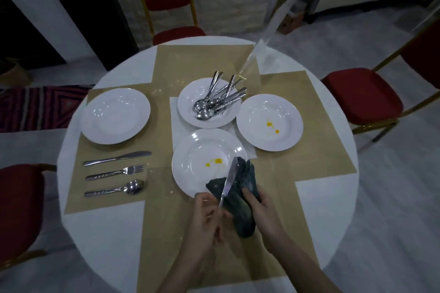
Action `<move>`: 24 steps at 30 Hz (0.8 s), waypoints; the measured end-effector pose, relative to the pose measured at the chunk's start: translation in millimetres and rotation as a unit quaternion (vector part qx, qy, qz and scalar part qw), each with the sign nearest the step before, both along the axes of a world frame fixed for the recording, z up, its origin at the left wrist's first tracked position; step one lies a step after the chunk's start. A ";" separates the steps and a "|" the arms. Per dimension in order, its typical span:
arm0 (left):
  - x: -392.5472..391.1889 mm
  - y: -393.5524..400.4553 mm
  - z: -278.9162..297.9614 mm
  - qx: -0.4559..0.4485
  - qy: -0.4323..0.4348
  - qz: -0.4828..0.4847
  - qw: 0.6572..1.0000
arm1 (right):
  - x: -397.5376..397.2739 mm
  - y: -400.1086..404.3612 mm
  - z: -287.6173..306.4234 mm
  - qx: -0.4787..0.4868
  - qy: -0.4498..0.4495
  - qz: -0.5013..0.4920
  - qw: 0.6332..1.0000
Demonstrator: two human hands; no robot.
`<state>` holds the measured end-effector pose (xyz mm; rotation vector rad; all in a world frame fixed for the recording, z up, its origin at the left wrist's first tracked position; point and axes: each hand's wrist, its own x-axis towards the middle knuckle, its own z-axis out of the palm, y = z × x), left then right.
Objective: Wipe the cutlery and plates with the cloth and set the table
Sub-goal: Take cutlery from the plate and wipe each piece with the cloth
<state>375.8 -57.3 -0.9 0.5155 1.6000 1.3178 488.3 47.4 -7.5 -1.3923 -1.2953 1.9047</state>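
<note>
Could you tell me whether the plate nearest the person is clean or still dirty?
Dirty: the nearest plate shows yellow spots.

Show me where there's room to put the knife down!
Bare mat lies right of the near plate, below the right plate; more mat in front of the left hand and the right hand, holding the knife and cloth. The middle is crowded: three plates nearly touch, one heaped with cutlery.
</note>
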 end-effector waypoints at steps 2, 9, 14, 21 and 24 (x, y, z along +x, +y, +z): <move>14.4 0.7 -2.0 -0.032 0.010 0.004 0.999 | 10.2 -4.0 2.8 0.020 0.018 0.008 1.000; 56.0 16.9 -6.1 -0.035 0.102 0.000 0.994 | 42.0 0.4 3.8 0.029 0.069 0.015 0.997; 77.5 24.5 -1.9 -0.029 0.143 -0.044 0.988 | 50.1 7.2 4.8 -0.035 0.062 0.013 0.997; 85.9 18.1 -0.4 -0.050 0.161 -0.026 0.985 | 43.8 8.8 -0.2 -0.186 0.065 -0.012 0.980; 84.9 13.4 -0.9 -0.074 0.126 0.003 0.989 | 30.5 10.8 -1.7 -0.208 0.047 -0.054 0.976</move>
